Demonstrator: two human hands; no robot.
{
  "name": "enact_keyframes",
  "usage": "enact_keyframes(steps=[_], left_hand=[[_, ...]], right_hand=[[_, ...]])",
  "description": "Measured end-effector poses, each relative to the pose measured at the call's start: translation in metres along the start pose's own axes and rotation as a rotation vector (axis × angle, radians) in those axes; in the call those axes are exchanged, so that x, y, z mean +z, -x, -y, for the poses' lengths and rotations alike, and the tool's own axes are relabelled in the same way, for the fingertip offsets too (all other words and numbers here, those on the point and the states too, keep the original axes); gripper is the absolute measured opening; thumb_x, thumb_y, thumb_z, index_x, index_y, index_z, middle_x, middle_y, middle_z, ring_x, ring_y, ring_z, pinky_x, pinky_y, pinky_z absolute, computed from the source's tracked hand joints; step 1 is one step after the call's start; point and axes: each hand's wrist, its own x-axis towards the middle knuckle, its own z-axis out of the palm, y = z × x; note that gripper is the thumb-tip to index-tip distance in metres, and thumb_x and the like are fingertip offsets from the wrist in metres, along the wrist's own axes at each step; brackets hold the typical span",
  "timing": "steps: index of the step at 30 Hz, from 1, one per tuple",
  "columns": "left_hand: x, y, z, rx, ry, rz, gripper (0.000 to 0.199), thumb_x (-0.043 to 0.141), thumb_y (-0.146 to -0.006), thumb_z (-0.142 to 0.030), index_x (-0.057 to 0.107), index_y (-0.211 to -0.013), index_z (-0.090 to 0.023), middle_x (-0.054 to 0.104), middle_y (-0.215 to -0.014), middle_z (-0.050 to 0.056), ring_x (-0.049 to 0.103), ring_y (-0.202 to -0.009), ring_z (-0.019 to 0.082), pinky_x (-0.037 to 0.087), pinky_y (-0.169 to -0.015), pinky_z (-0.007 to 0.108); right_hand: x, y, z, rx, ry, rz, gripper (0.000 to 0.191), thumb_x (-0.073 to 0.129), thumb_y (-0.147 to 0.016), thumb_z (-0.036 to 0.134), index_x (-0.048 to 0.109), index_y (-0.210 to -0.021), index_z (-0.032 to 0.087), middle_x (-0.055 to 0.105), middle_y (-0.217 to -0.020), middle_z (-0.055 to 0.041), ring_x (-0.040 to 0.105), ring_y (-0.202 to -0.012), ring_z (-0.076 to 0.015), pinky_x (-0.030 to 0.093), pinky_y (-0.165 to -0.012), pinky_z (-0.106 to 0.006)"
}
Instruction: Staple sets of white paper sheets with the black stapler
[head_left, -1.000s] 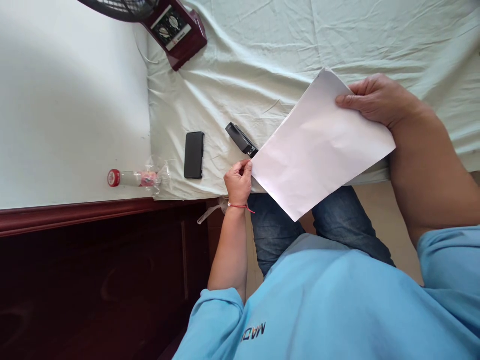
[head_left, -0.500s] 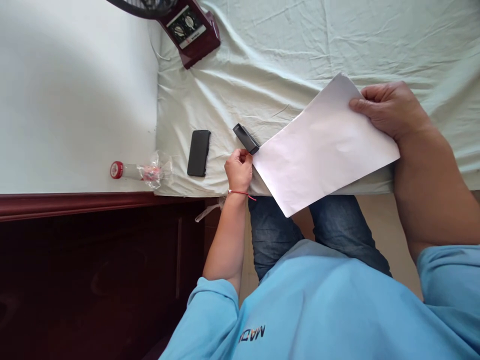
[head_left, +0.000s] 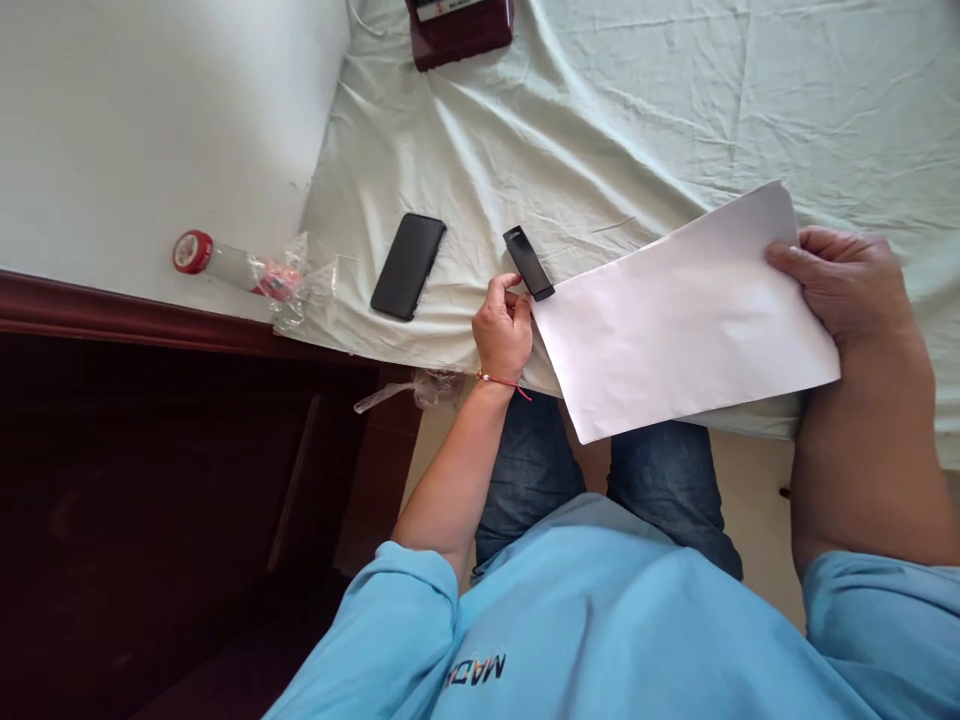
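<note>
White paper (head_left: 690, 320), seemingly more than one sheet, is held at a slant over the front edge of the cloth-covered surface. My right hand (head_left: 847, 280) grips its right end, thumb on top and the other fingers hidden beneath. At the opposite corner, my left hand (head_left: 504, 325), with a red string at the wrist, has its fingers drawn together in a pinch at the paper's corner. Touching that corner is one end of a black stapler (head_left: 529, 262), which lies tilted just beyond the left fingertips. Whether those fingers also touch the stapler I cannot tell.
A black phone (head_left: 409, 266) lies left of the stapler on the pale green cloth (head_left: 660, 120). Further left is a red-capped bottle (head_left: 225, 265) with clear plastic wrap by the white wall. A dark red appliance base (head_left: 461, 35) stands at the back.
The camera view has turned and shifted, so everything sits differently in the picture. Both hands keep their places at the paper, and the stapler stays at its corner.
</note>
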Motion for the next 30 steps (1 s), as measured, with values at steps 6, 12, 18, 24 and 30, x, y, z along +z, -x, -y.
enact_keyframes(steps=[6,12,18,24,30], left_hand=[[-0.003,-0.001,0.009,0.209,0.014,-0.01,0.038,0.055,-0.11,-0.049,0.068,-0.138,-0.026,0.079,-0.122,0.008,0.076,-0.116,0.022,0.058,-0.108,0.039],[0.0,-0.008,0.014,0.435,-0.01,0.123,0.049,0.058,-0.106,-0.061,0.071,-0.143,-0.032,0.067,-0.158,0.007,0.054,-0.157,0.029,0.037,-0.135,0.053],[-0.001,-0.007,0.013,0.375,-0.015,0.152,0.044,0.057,-0.107,-0.057,0.073,-0.142,-0.035,0.067,-0.161,0.006,0.056,-0.157,0.028,0.036,-0.136,0.056],[-0.003,-0.003,0.0,0.295,-0.107,0.178,0.038,0.053,-0.111,-0.047,0.077,-0.137,-0.034,0.068,-0.159,0.006,0.056,-0.158,0.027,0.027,-0.138,0.06],[-0.005,-0.004,-0.006,0.28,-0.22,0.228,0.037,0.056,-0.11,-0.047,0.076,-0.139,-0.037,0.067,-0.16,0.006,0.053,-0.16,0.03,0.019,-0.138,0.069]], right_hand=[[0.001,0.001,0.001,-0.016,-0.065,-0.031,0.047,0.1,-0.061,0.052,0.079,-0.085,0.018,0.068,-0.075,-0.0037,0.052,-0.058,-0.0091,0.039,-0.048,-0.025],[0.002,-0.003,-0.002,-0.028,-0.101,-0.022,0.051,0.101,-0.054,0.051,0.079,-0.084,0.016,0.067,-0.073,-0.0014,0.051,-0.055,-0.0071,0.039,-0.046,-0.022],[0.0,-0.006,-0.005,-0.05,-0.087,-0.029,0.052,0.1,-0.055,0.054,0.079,-0.083,0.016,0.066,-0.071,-0.0002,0.049,-0.056,-0.0064,0.036,-0.046,-0.02],[0.0,-0.007,-0.006,-0.057,-0.091,-0.031,0.05,0.1,-0.055,0.054,0.079,-0.081,0.017,0.066,-0.071,-0.0007,0.049,-0.056,-0.0067,0.036,-0.046,-0.021],[0.001,-0.009,-0.007,-0.065,-0.138,-0.037,0.05,0.101,-0.05,0.051,0.078,-0.078,0.016,0.067,-0.071,-0.0008,0.051,-0.056,-0.0067,0.039,-0.049,-0.021]])
